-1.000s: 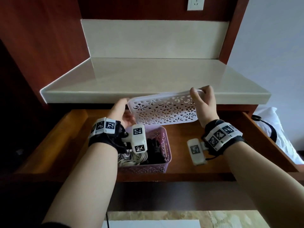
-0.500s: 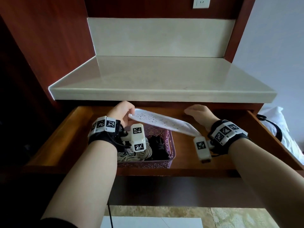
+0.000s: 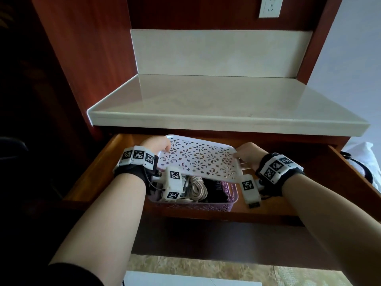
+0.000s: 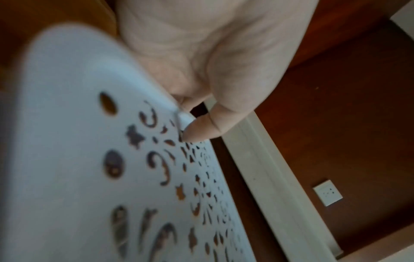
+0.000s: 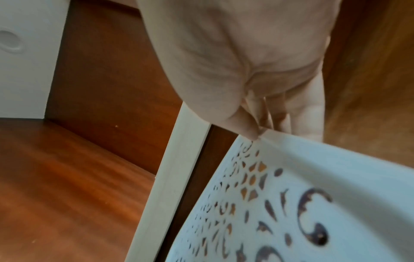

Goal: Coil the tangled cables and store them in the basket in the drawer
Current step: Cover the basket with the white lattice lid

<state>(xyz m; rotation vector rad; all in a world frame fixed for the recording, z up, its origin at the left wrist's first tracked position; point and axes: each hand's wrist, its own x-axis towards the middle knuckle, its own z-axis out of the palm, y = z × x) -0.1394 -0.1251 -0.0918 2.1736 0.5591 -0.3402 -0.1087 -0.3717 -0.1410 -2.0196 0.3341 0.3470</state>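
I am holding the lid over the basket at centre frame, inside the open drawer. My left hand is pinching the lid's far-left corner, thumb on top; my right hand is pinching its right edge between thumb and fingers. The lid is sitting tilted, far edge high, near edge just above the rim. The coiled cables are lying in the basket, white coil left, dark one beside it.

Risks, as I am judging them:
- The white coil is standing near rim height and could block seating.
- Uneven pressing could skew the lid.
- A loop could get trapped under the lid's edge.
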